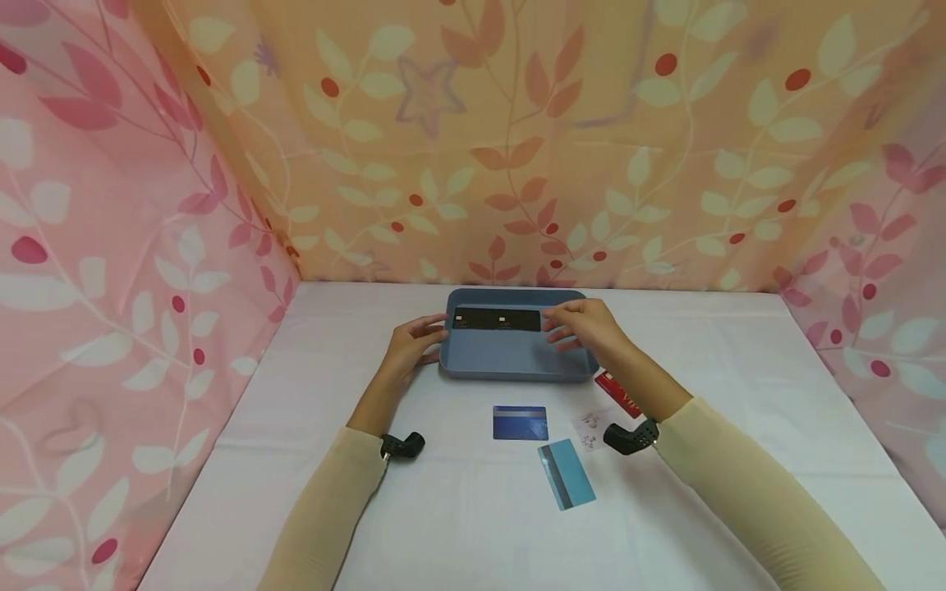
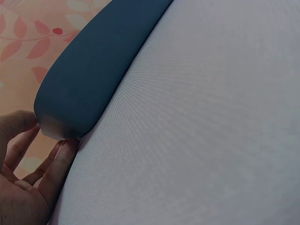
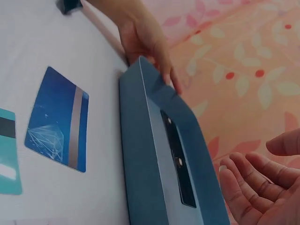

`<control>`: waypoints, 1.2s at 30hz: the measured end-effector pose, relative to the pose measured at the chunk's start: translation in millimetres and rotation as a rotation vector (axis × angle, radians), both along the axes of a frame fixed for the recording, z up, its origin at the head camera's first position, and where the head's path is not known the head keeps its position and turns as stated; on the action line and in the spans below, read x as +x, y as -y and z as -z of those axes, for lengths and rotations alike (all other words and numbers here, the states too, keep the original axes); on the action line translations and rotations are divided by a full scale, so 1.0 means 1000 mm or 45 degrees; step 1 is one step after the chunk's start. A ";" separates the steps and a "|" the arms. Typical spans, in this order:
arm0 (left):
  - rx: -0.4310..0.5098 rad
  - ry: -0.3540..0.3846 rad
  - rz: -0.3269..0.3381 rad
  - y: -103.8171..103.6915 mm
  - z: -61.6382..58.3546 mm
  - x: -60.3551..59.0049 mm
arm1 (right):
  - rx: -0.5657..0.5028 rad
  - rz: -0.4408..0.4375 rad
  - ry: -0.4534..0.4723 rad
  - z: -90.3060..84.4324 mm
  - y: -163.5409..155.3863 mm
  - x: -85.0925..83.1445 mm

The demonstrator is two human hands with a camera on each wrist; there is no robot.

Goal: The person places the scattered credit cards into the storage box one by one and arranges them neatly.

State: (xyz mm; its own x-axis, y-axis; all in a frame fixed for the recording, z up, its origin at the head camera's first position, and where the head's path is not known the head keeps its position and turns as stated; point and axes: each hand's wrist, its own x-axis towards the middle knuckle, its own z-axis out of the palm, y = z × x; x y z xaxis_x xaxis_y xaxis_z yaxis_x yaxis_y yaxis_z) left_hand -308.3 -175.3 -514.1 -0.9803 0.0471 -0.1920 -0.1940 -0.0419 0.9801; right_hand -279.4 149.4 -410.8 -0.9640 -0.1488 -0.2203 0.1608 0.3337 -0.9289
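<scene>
My left hand (image 1: 415, 341) is at the left end of a shallow blue-grey tray (image 1: 517, 357), its fingertips against the rounded wall. Two black cards (image 1: 484, 318), each with a small chip, lie end to end along the tray's far side. Over the tray's right part hovers my right hand (image 1: 584, 324), fingers loosely bent and holding nothing. In the right wrist view those fingers (image 3: 255, 206) are beside the far wall, near the black cards (image 3: 185, 185). The left wrist view shows the tray's long outer wall (image 2: 89, 79) with the left thumb (image 2: 58, 168) at its corner.
In front of the tray lie a dark blue card (image 1: 521, 427), a light blue card (image 1: 569, 484) with a dark stripe and a pale flowered card (image 1: 591, 427). A red card (image 1: 617, 392) is partly under the right forearm. Patterned cloth (image 1: 517, 164) walls the white table.
</scene>
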 end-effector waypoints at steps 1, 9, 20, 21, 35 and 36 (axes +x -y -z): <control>0.002 -0.001 0.001 0.001 0.000 0.000 | 0.001 -0.009 -0.004 -0.001 -0.002 0.005; 0.006 -0.001 -0.006 0.006 0.000 0.000 | -0.026 -0.023 -0.003 -0.008 -0.012 0.033; 0.013 -0.002 -0.002 0.004 0.002 -0.001 | -0.047 -0.082 -0.056 0.003 -0.025 0.074; 0.010 -0.004 0.001 0.003 0.002 -0.001 | -0.039 -0.082 -0.063 0.005 -0.027 0.077; -0.005 0.033 -0.011 0.003 0.000 -0.002 | 0.126 0.033 -0.077 0.016 -0.066 0.096; -0.004 0.035 -0.010 0.003 0.001 -0.002 | 0.129 0.041 -0.071 0.017 -0.068 0.097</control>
